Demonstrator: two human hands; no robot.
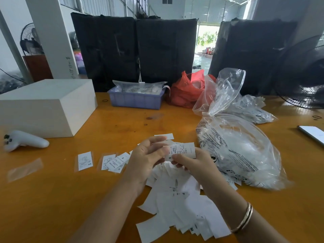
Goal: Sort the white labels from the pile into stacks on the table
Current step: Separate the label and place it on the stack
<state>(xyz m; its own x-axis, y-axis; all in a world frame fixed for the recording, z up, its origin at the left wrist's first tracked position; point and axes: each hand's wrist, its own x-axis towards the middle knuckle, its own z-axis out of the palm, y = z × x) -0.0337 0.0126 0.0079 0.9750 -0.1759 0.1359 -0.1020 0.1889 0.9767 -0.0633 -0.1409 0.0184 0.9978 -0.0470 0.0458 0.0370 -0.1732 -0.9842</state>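
Bare table [43, 199] left; clear bag [242, 155] crowds the right.

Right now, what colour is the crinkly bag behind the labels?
Red: the crinkly bag shows best in the head view.
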